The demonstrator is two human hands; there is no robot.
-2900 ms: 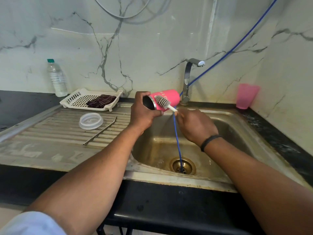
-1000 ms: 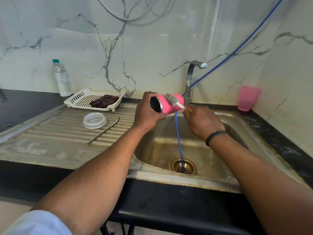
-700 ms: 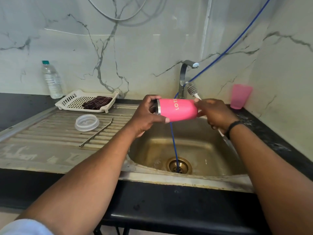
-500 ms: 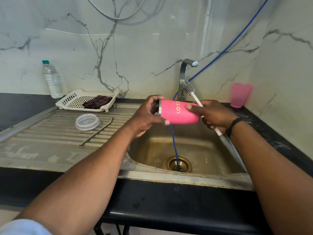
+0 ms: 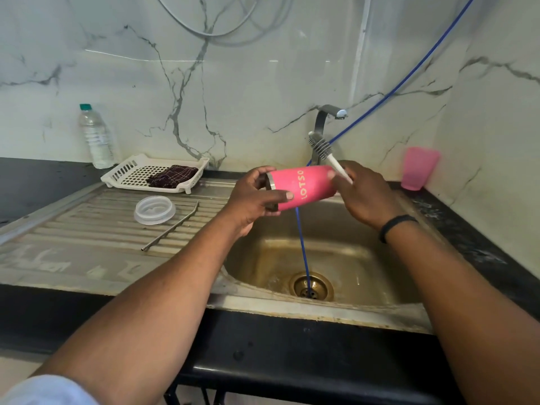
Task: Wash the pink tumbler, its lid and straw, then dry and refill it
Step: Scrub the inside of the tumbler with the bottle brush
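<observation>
Over the steel sink basin (image 5: pixel 344 258), left hand (image 5: pixel 254 200) grips the rigid, likely wet-slick pink steel-rimmed tumbler (image 5: pixel 302 187) at its rim end; right hand (image 5: pixel 362 194) braces its base, fingers curled round the white bottle brush (image 5: pixel 327 154).

The tumbler (image 5: pixel 304 187) was bright pink with pale peach lettering and a silver rim, while the cup (image 5: pixel 419 168) by the wall was a softer, translucent pink. The wall (image 5: pixel 263 68) was white marble veined in grey, the countertop (image 5: pixel 35 182) black, the sink (image 5: pixel 344 258) a tarnished brassy gold (its ridged drainboard duller and greyer), and a thin blue hose (image 5: pixel 301 244) ran into the drain. The basket (image 5: pixel 137 173) was white and held a dark maroon checked cloth (image 5: pixel 172 175); the lid (image 5: pixel 155 209) was clear, the straw (image 5: pixel 172 229) metallic silver, the bottle (image 5: pixel 96 138) clear with a green cap, the brush (image 5: pixel 323 147) grey-bristled on a white handle, and the wristband (image 5: pixel 394 225) black.
</observation>
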